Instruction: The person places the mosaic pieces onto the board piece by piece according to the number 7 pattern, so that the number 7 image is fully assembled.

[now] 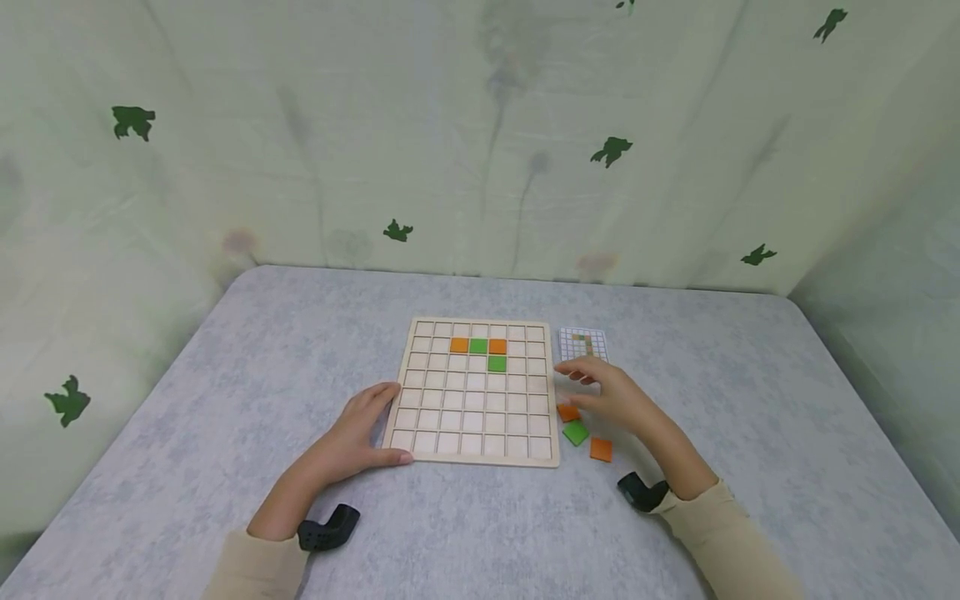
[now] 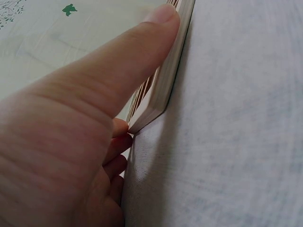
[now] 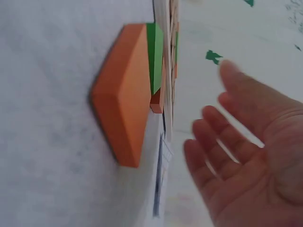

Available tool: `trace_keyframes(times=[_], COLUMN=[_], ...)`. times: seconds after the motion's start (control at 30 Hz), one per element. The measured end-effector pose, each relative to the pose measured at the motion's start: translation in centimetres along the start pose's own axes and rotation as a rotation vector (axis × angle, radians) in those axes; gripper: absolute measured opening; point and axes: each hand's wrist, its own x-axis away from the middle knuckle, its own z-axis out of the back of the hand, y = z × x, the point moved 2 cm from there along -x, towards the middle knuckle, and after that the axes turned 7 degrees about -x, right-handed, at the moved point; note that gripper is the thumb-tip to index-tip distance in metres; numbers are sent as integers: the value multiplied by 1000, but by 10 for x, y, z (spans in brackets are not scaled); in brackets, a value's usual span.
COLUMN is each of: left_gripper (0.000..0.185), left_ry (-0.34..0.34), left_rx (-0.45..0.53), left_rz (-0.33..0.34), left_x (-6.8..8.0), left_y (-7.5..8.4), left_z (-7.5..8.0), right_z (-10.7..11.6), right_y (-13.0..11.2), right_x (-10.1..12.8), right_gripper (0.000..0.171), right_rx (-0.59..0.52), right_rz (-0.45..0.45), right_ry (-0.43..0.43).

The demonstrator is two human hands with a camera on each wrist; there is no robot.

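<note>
A wooden grid board [image 1: 442,381] lies flat on the table. Three tiles form a row in its upper part: an orange tile [image 1: 459,345], a green tile [image 1: 478,346] and another orange tile [image 1: 497,347]. Below the last sits a green tile [image 1: 497,364]. My left hand [image 1: 352,437] spans the board's near left corner; its straight thumb [image 2: 137,52] rests on the near edge, its other fingers touch the left side. Beyond the right edge hovers my right hand [image 1: 611,392], fingers apart and holding nothing, above loose tiles: orange [image 1: 569,413], green [image 1: 576,433] and orange [image 3: 130,90].
A small pattern card [image 1: 582,342] with a printed grid lies right of the board, partly covered by the right hand in the head view. Black wrist devices [image 1: 330,529] sit at both sleeves. A pale curtain [image 1: 450,125] with green leaf shapes stands behind the table [image 1: 450,533].
</note>
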Motion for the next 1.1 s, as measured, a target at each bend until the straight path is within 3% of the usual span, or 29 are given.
trace_keyframes(times=[0.27, 0.53, 0.73, 1.1], left_gripper=[108, 108, 108, 109], left_ry=[-7, -15, -13, -11], left_rx=[2, 5, 8, 0], left_rz=[-4, 0, -3, 4], left_x=[-1, -1, -1, -1], left_y=[1, 1, 2, 0], left_z=[1, 2, 2, 0], right_z=[0, -1, -1, -16], right_y=[21, 24, 19, -16], right_x=[14, 16, 14, -6], right_gripper=[33, 27, 25, 27], right_rx=[-21, -12, 40, 13], right_rz=[-56, -22, -48, 42], right_ry=[-68, -108, -70, 29])
